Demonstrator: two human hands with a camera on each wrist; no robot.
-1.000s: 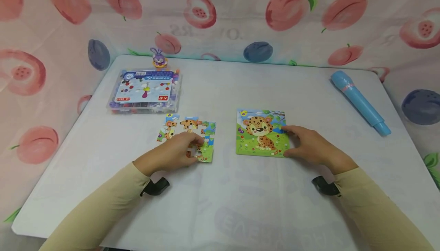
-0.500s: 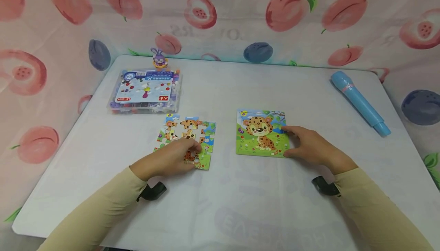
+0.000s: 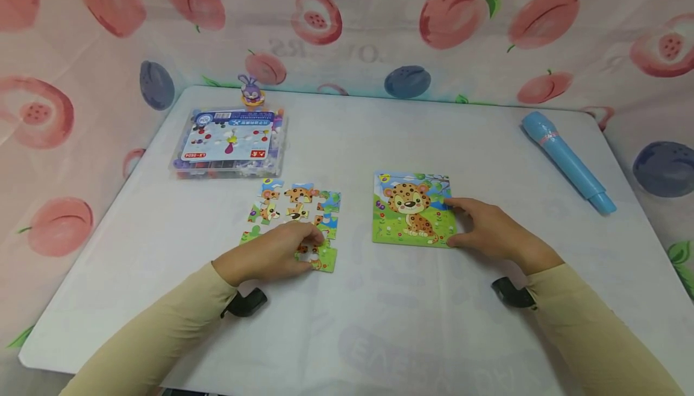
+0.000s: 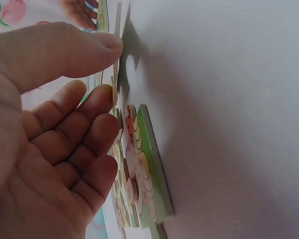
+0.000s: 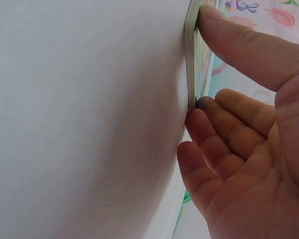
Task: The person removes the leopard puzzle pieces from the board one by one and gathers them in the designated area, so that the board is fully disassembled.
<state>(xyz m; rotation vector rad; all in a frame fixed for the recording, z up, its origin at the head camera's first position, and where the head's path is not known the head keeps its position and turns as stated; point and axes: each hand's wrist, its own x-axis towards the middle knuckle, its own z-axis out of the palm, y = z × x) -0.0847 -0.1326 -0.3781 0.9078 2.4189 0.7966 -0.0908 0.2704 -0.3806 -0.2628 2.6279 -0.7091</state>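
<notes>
In the head view, my left hand is over the lower part of a loosely spread leopard jigsaw puzzle. My thumb and fingertips pinch a green-cornered puzzle piece; seen from the left wrist, this thin piece stands off the white surface with a shadow under it. Other pieces are partly hidden behind the hand. To the right lies a square leopard picture board, flat on the table. My right hand holds its right edge, thumb at the near corner and fingertips farther up the side.
Behind the loose pieces is a clear plastic case with a printed label. A small purple rabbit figure stands behind it. At the far right lies a blue microphone-shaped object. A fruit-print cloth hangs along the table's back.
Lower pieces of the loose puzzle have moved toward me, showing more gaps between rows. My left hand went slightly toward me and left, then back right. The right hand stays at the board.
</notes>
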